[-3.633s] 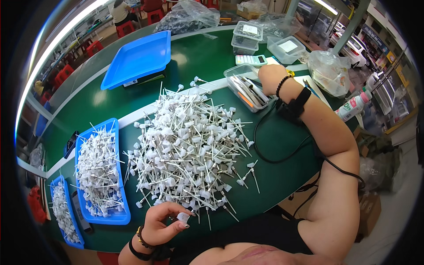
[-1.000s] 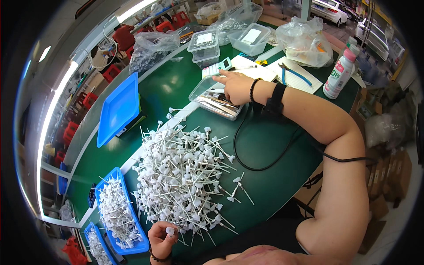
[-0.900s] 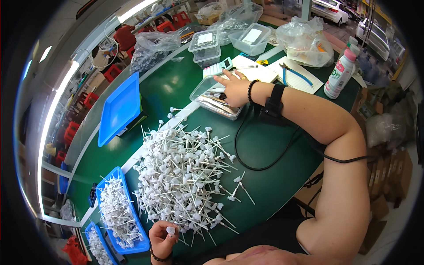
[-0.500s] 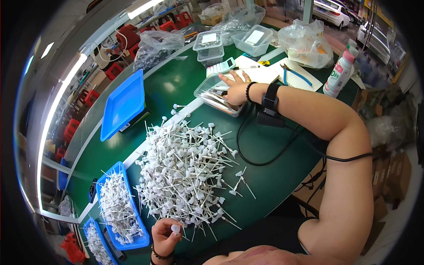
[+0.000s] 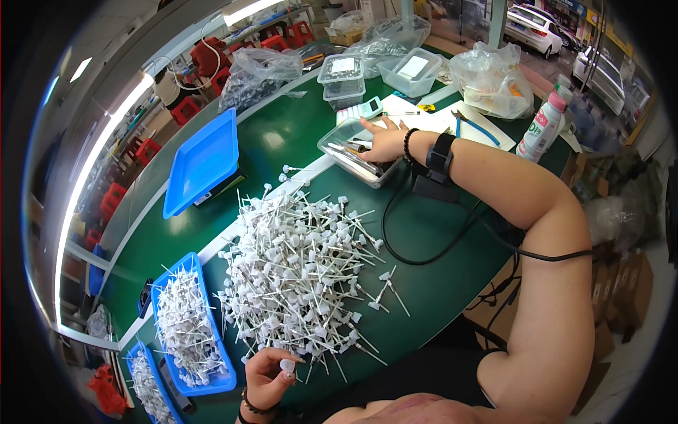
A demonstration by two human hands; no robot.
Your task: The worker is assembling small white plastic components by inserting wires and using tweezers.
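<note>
Down at the near edge of the pile, my left hand [image 5: 272,378] pinches a small white-headed piece [image 5: 287,365] between thumb and fingers. A big heap of such pieces [image 5: 296,272], white heads on thin pale stems, lies in front of me on the green table [image 5: 417,283]. My right hand [image 5: 387,143] is stretched out over a see-through plastic box [image 5: 337,161] of slim tools. Its upper fingers are spread; the lower ones dip among the tools and are partly hidden. A black strap with a small box and cable sits on that wrist.
Two blue trays of the same pieces [image 5: 185,328] [image 5: 150,389] stand at left; another blue tray [image 5: 203,166] is farther back. Beyond the box are a calculator [image 5: 361,111], blue-handled pliers [image 5: 477,128], paper, plastic containers [image 5: 342,74], bags [image 5: 492,78] and bottles [image 5: 542,129].
My right hand has shifted slightly within the tool box, its fingers drawn a little closer to the tools. The left hand keeps its piece. The whole view has moved slightly.
</note>
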